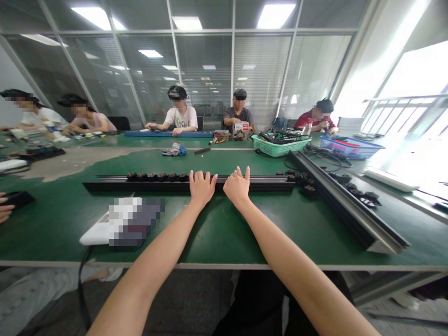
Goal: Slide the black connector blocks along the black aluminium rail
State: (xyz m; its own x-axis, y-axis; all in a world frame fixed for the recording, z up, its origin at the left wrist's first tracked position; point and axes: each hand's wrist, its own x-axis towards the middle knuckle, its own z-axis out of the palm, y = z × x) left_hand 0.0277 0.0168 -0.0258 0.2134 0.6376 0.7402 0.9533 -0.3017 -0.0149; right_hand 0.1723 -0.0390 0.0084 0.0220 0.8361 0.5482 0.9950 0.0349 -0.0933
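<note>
A long black channel rail (154, 185) lies crosswise on the green table in front of me. My left hand (202, 189) rests over its middle, with the fingers curled across the top edge. Just to the right, my right hand (237, 189) is at the same rail, most fingers bent in and an outer finger sticking up. What its fingertips hold, if anything, is hidden behind the hand. Several small black sockets (162, 177) sit in a row along the rail left of my hands. More dark pieces (291, 176) are at the rail's right end.
A second channel rail (346, 200) lies slantwise at the right, with loose black parts (364, 196) beside it. A white device (96, 231) is at the front left. Farther back are a green basket (280, 148), a blue basket (353, 148) and grey-blue gloves (174, 150). Co-workers sit around the table.
</note>
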